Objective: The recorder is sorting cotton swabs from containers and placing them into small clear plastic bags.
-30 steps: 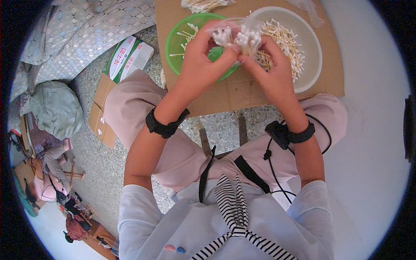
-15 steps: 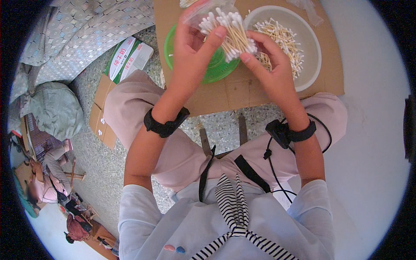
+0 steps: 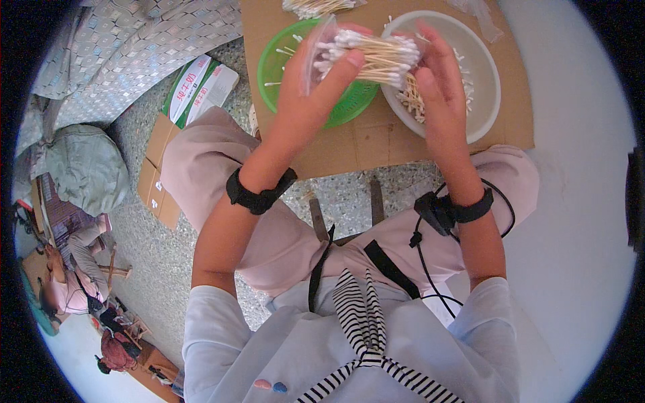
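Note:
A thick bundle of wooden-stick cotton swabs lies nearly level in my left hand, which is closed round its left part with the thumb on top. A clear plastic bag wraps that left end; how far the swabs go into it is hard to see. Just off the bundle's right end, my right hand is open, its fingers apart and slightly blurred. Below the hands are a green plastic basket with a few swabs and a white bowl holding many loose swabs.
Cardboard covers the low table. At its far edge lies another pile of swabs, with a clear plastic bag at the far right. A carton is on the floor at left. Other people sit farther left.
The bundle has turned from a steep slant to nearly level and shifted right. My right hand has let go of its right end and its fingers have spread.

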`<control>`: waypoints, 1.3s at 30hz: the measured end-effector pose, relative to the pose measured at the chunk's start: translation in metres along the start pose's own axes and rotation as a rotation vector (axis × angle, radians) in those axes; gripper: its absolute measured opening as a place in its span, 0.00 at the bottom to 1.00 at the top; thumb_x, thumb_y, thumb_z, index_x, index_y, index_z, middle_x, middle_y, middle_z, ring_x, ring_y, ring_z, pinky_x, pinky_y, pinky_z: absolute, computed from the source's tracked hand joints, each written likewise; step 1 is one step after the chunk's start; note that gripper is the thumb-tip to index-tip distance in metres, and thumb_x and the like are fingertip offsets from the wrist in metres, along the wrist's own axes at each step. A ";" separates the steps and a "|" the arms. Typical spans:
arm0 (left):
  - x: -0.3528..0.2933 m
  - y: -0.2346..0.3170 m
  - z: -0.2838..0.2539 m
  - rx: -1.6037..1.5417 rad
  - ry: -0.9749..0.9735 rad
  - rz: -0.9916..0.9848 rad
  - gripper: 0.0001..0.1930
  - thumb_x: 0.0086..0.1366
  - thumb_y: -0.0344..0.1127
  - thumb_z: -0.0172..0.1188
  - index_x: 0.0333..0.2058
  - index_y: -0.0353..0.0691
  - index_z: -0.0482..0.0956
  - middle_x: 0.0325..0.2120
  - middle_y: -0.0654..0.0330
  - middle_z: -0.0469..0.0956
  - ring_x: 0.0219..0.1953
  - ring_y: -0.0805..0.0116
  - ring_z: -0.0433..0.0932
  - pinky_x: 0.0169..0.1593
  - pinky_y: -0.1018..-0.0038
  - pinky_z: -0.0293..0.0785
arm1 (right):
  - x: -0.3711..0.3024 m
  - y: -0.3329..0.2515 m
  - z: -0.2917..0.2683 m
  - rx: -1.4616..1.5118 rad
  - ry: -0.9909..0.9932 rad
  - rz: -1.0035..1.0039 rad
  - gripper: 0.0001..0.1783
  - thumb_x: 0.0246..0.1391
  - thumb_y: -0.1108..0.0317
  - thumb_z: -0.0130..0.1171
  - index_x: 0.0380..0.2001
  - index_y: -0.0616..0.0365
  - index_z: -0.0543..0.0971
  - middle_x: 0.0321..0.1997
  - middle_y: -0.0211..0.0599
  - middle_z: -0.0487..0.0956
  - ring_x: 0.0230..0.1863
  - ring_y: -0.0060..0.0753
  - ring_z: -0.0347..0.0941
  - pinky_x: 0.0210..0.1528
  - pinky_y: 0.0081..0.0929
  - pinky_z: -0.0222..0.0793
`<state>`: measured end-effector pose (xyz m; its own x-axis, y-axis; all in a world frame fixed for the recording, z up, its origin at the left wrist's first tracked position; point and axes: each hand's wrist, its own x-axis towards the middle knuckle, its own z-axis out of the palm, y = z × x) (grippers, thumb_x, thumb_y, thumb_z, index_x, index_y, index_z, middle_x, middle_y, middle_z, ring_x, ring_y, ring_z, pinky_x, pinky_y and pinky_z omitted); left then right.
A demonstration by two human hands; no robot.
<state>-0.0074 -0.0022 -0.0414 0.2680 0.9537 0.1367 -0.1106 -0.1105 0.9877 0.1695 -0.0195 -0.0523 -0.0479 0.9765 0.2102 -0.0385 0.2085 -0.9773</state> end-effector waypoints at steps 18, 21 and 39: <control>-0.013 -0.009 0.052 0.022 0.096 0.275 0.27 0.73 0.51 0.34 0.52 0.31 0.67 0.46 0.53 0.74 0.49 0.65 0.73 0.56 0.69 0.65 | -0.012 -0.028 0.025 0.943 0.127 0.334 0.35 0.64 0.44 0.29 0.68 0.54 0.49 0.71 0.42 0.52 0.70 0.44 0.49 0.70 0.40 0.45; -0.008 0.006 0.047 -0.080 0.262 0.290 0.23 0.73 0.49 0.36 0.46 0.34 0.70 0.42 0.54 0.77 0.46 0.66 0.75 0.52 0.69 0.70 | -0.005 -0.022 0.020 0.965 0.188 0.360 0.37 0.63 0.42 0.30 0.67 0.53 0.51 0.70 0.42 0.56 0.69 0.44 0.52 0.69 0.41 0.47; -0.001 -0.010 0.060 0.038 0.232 0.139 0.18 0.74 0.42 0.38 0.40 0.32 0.71 0.37 0.54 0.77 0.49 0.64 0.72 0.56 0.70 0.63 | 0.001 -0.019 0.007 0.966 0.150 0.386 0.36 0.63 0.41 0.29 0.68 0.50 0.52 0.69 0.39 0.56 0.68 0.40 0.53 0.68 0.42 0.46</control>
<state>0.0505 -0.0185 -0.0471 0.0257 0.9668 0.2543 -0.0936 -0.2509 0.9635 0.1630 -0.0228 -0.0331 -0.1052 0.9778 -0.1813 -0.8299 -0.1867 -0.5258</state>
